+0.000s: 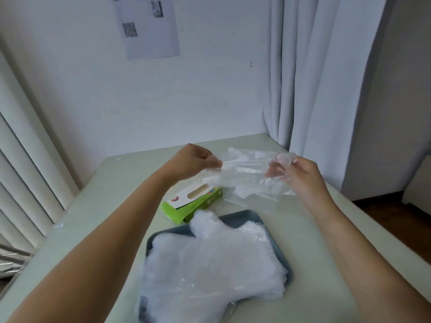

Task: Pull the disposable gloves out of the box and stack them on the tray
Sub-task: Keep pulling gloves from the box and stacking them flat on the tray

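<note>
Lettering on the box [193, 201] is too small to read; only a red logo on its white top, a long slot and bright green sides can be made out. It lies flat on the table [112, 190], just beyond the far left corner of the tray [242, 216]. A sheet of paper [149, 43] on the white wall [163, 96] carries a QR code [129, 29] and a small photo, with no legible text.

Above the table, beyond the box, a clear glove [245, 173] is stretched between both hands. The left hand [193, 159] pinches one end with curled fingers, and the right hand [296, 170] pinches the other end.

The dark grey tray sits nearer the person and bears a stack of gloves [210, 264], which spills over its near and left rims.

The tabletop is pale cream-green and matte. White blinds [23, 171] hang at the left, a white curtain [314, 78] at the right, and a brown wood floor [396, 220] shows past the table's right edge.
</note>
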The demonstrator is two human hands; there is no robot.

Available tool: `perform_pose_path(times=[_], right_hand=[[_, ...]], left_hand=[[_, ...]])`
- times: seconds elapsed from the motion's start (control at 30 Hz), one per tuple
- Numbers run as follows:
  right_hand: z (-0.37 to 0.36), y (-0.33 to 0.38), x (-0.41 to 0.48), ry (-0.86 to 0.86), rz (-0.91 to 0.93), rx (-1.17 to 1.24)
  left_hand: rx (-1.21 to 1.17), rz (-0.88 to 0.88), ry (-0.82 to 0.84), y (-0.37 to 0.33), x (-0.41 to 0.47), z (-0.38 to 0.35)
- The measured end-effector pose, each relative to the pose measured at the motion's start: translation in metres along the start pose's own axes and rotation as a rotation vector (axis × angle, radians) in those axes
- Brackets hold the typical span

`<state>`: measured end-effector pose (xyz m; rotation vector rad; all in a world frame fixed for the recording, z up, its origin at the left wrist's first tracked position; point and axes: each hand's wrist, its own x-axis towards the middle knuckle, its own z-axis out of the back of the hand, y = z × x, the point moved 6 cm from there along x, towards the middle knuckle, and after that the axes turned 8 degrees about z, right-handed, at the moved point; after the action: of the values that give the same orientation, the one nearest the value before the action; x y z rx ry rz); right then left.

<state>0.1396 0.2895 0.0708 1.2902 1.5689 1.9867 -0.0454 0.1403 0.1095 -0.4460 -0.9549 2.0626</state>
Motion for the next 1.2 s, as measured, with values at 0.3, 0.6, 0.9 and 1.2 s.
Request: perform_pose_path(times=[0.3, 0.6, 0.9, 1.2], right_hand=[[-0.032, 0.037, -0.02, 0.177, -0.197, 0.099], [-0.042, 0.062, -0.032, 0.28, 0.072, -0.322], [-0.044, 0.07, -0.033, 0.249, -0.028, -0.152], [-0.049, 0.057, -0.029, 0.33, -0.203, -0.011]], left_hand=[[-0.286, 0.146, 0.347, 0.01, -0.058, 0.025], [-0.061, 0.006, -0.173, 0.021, -0.086, 0.067], [-0.323, 0.104, 0.142, 0.023, -0.106, 0.062], [-0.376, 0.278, 0.186, 0.048, -0.107, 0.056]])
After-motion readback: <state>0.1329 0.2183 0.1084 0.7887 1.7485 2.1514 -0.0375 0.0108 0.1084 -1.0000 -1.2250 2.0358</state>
